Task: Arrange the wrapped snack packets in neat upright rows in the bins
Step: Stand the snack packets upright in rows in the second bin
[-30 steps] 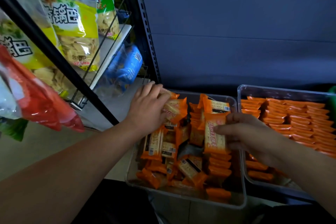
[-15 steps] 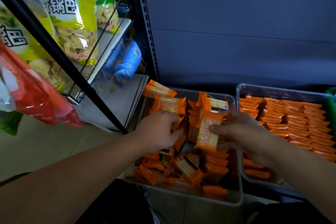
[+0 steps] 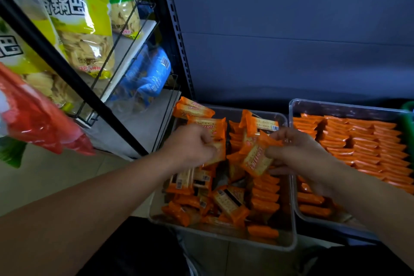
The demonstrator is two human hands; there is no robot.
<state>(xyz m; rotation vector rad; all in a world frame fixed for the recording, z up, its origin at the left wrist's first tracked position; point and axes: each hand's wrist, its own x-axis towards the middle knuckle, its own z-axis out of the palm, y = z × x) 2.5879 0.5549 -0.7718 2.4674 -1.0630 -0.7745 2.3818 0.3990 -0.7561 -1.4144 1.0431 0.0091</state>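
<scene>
At the far left a red bag (image 3: 38,119) hangs close to the camera. Behind it yellow-green crisp bags (image 3: 76,36) sit in a wire rack (image 3: 134,29), and a black slanted post (image 3: 67,74) crosses in front of them. A blue bag (image 3: 145,76) lies on the shelf lower down, beside the perforated upright (image 3: 174,29) that borders the dark blue back panel (image 3: 291,40). Below stands the left bin (image 3: 289,240), a clear tub; two packets (image 3: 192,110) perch at its far left corner, above the rim. The left hand (image 3: 192,145) is over the bin's left half, fingers curled around an orange packet (image 3: 216,151); whether it grips more than one I cannot tell, as the knuckles cover them. Its forearm hides the bin's left wall. Beneath lies a loose heap (image 3: 228,203) of packets, flat and tilted every way, some with barcodes up. Along the bin's right side a standing row (image 3: 265,197) runs front to back, on edge. The right hand (image 3: 300,154) pinches a cracker packet (image 3: 255,160) between thumb and fingers, tilted, above the middle of that bin, near the left hand's packet. The right wrist and forearm cover the gap between the bins and the near left corner of the right bin (image 3: 347,110), whose packed rows (image 3: 367,143) stand on edge, tight together. A green object (image 3: 408,119) shows at the right edge.
</scene>
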